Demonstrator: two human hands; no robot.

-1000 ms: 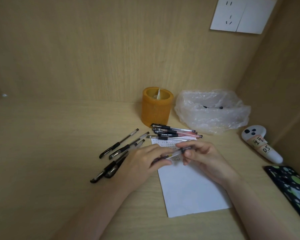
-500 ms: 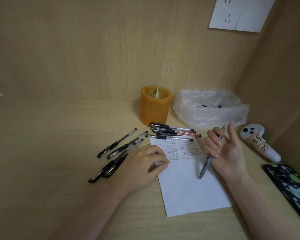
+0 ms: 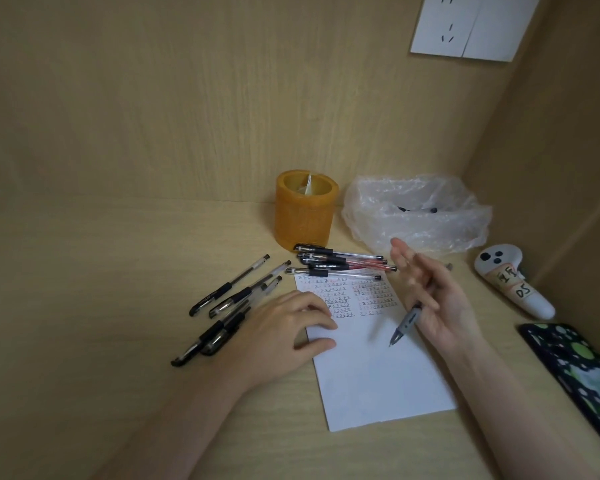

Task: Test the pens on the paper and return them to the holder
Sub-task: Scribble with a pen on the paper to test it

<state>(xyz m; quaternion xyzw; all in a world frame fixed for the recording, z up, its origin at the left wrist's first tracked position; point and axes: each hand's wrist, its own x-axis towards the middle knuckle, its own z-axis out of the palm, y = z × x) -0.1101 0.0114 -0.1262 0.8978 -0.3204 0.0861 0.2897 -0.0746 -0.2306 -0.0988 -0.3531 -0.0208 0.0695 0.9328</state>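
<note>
Right hand: the right hand (image 3: 437, 299) is up over the right side of the paper. Its long fingers are spread out, and the lower fingers pinch a grey pen (image 3: 407, 322).
Grey pen: it slants, and its tip points down at the blank part of the paper, on the near side of the writing.
Left hand: the left hand (image 3: 284, 327) lies loose on the left edge of the paper, fingers a bit bent. The thumb is flat on the sheet.
Paper: the white paper (image 3: 371, 375) lies on the tabletop (image 3: 84, 306). Small rows of black and red marks fill its far end.
Pen holder: the orange pen holder (image 3: 305, 216) stands upright at the far side, by the wall. Something white pokes up inside it.
Far pens: a pile of capped pens (image 3: 340, 263) lies sideways between the holder and the paper.
Left pens: more black pens (image 3: 239, 292) lie to the left of the paper, partly under the left hand.
Other things: a clear plastic bag (image 3: 416, 216) sits right of the holder. A white controller (image 3: 513, 282) and a dark flat thing with green spots (image 3: 575, 368) are at the right. A wall socket (image 3: 465, 26) is up high.
</note>
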